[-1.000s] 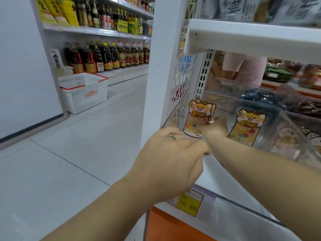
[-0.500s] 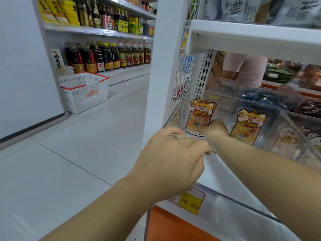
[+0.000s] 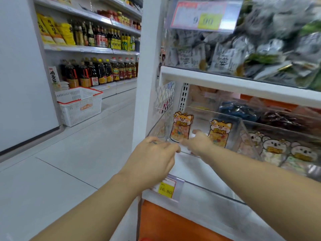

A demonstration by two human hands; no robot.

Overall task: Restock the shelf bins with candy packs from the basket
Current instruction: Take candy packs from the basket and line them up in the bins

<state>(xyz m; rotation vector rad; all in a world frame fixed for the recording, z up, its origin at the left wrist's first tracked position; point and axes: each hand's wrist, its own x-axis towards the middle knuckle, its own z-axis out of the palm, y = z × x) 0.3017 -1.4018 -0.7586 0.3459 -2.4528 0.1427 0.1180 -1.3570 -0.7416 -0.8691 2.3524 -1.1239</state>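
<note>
A candy pack point(image 3: 181, 126) with an orange cartoon dog stands upright inside a clear plastic shelf bin point(image 3: 156, 129) at the shelf's left end. My right hand point(image 3: 199, 142) reaches into the bin and pinches the pack's lower right corner. My left hand point(image 3: 152, 157) curls its fingers over the bin's front rim. A second pack of the same kind point(image 3: 219, 134) stands just to the right, behind a clear divider. The white basket point(image 3: 79, 106) with a red rim sits on the floor by the far aisle shelf, well to the left.
White koala packs point(image 3: 276, 148) fill the bins to the right. A yellow price tag point(image 3: 165, 190) hangs on the shelf edge below my left hand. The white shelf board point(image 3: 225, 82) above carries grey snack bags. Oil bottles point(image 3: 97, 72) line the far shelves.
The candy pack has shifted slightly deeper into the bin and stands more upright. Both hands stay at the bin. My head has tilted up, showing the upper shelf.
</note>
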